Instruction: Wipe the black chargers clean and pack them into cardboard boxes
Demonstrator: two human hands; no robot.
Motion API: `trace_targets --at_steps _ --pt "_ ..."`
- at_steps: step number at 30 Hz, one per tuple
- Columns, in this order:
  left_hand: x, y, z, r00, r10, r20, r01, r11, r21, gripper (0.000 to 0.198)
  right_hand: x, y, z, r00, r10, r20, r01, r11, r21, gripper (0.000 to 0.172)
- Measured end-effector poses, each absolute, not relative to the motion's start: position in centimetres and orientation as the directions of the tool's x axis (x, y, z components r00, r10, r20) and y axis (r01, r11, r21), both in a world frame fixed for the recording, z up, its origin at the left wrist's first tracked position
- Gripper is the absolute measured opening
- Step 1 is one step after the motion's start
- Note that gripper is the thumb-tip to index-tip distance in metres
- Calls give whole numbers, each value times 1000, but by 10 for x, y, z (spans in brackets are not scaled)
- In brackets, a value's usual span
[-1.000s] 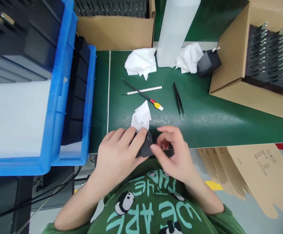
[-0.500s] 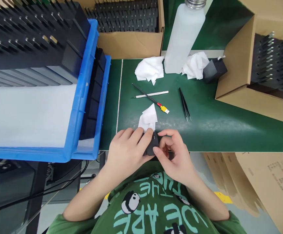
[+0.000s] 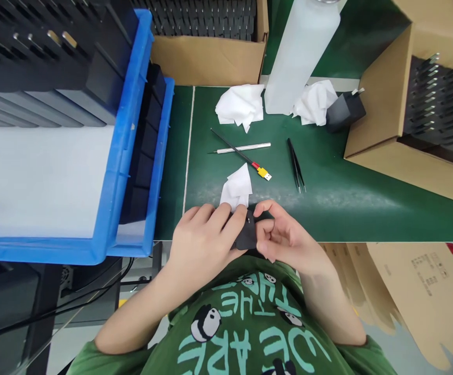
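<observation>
At the bench's front edge, a small black power adapter (image 3: 247, 232) is gripped by my left hand (image 3: 206, 234), whose fingers wrap over its left side and hide much of it. My right hand (image 3: 285, 237) has curled fingers at the adapter's right side, with the index fingertip by its upper corner and the thumb lower down. A folded white wipe (image 3: 237, 186) lies just beyond the left fingers. Past it, a black cable with a yellow USB plug (image 3: 263, 173) crosses a silver pen-like tool (image 3: 246, 148). Black tweezers (image 3: 296, 165) lie to the right.
Blue bins (image 3: 105, 208) holding rows of black adapters stand at left. A cardboard box (image 3: 211, 60) of adapters is behind, another box (image 3: 380, 99) at right. A white bottle (image 3: 302, 52), crumpled wipes (image 3: 240, 105) and a single adapter (image 3: 343, 112) stand at the back.
My right thumb has moved off the adapter's front face to its right side, and that hand has tilted. My left hand keeps its grip. The view has shifted slightly.
</observation>
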State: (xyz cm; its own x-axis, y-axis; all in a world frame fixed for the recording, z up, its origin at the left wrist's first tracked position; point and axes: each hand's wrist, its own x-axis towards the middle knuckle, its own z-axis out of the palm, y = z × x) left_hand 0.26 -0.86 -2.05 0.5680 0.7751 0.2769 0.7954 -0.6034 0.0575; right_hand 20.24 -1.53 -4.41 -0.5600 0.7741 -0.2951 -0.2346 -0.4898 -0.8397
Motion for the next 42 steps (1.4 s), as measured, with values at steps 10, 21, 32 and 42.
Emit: trace_targets --at_steps 10,21,32,42 --pt "-6 -13 -11 563 779 275 763 -618 188 86 226 -28 -37 -516 836 -184 -282 -368 -886 18" --pt "-46 -31 -8 386 891 238 769 -454 451 94 239 -48 -37 -81 997 -13 11 -12 -1000 11" --pt "-5 -13 -15 545 809 223 795 -582 168 63 236 -47 -41 -327 883 338 466 461 -755 36" --pt "-10 -12 -23 505 800 325 769 -588 252 39 228 -48 -50 -238 857 458 688 481 -544 42"
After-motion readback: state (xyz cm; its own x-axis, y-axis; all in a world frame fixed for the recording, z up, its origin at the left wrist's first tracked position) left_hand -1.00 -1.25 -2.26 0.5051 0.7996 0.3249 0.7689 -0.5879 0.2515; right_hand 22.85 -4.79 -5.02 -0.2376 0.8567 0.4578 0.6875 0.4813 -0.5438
